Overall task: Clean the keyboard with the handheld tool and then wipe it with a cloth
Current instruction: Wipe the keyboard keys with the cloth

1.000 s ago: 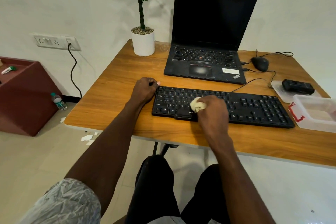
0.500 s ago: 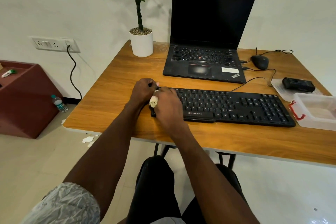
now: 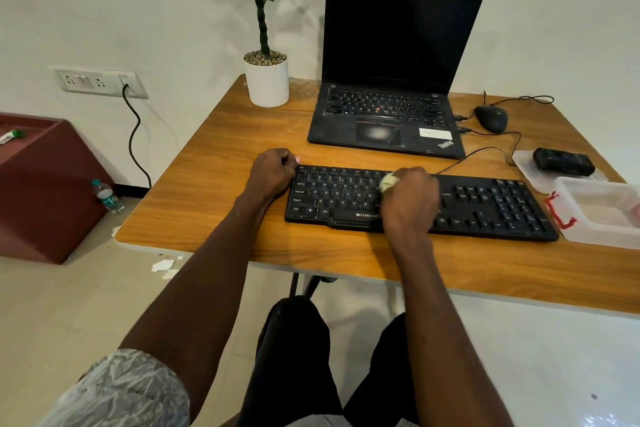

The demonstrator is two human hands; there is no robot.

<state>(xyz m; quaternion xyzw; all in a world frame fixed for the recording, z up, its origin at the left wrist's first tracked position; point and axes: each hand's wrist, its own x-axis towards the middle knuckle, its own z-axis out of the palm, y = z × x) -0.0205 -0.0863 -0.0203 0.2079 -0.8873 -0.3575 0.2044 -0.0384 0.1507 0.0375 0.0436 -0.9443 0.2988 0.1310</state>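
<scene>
A black keyboard lies across the wooden table in front of me. My right hand sits over the middle keys, its fingers curled round a balled-up pale cloth that presses on the keys. My left hand grips the keyboard's far left corner with curled fingers. The black handheld tool lies on a white sheet at the right, apart from both hands.
An open black laptop stands behind the keyboard, with a potted plant to its left and a wired mouse to its right. A clear plastic box sits at the keyboard's right end. Cables run between mouse, laptop and keyboard.
My right hand swept the cloth from the middle keys to the left end, then back right to the middle. My left hand stayed on the left corner.
</scene>
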